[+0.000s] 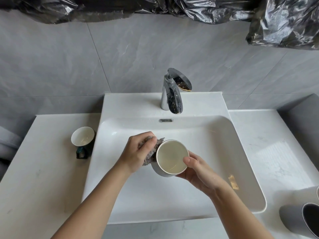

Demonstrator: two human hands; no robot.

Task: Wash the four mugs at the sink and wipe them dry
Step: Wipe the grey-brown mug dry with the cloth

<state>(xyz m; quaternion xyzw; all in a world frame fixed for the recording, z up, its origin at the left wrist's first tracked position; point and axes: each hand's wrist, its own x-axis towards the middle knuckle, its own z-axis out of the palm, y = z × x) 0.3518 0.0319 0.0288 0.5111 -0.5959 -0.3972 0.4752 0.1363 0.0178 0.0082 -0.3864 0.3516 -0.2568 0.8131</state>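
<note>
Over the white sink [241,152] my right hand [198,171] grips a mug [170,157] with a cream inside, tilted so its mouth faces me. My thumb lies on its rim. My left hand [138,152] holds a grey cloth [151,152] against the mug's left outer side. A dark green mug [82,138] with a cream inside stands on the counter left of the basin, handle toward me. At the right edge a grey mug [300,219] lies on its side, and part of a pale mug [310,194] shows behind it.
A chrome tap [172,90] stands behind the basin, with no water running. White counter [43,187] flanks the sink on both sides. Black plastic sheeting [284,23] hangs on the grey tiled wall above.
</note>
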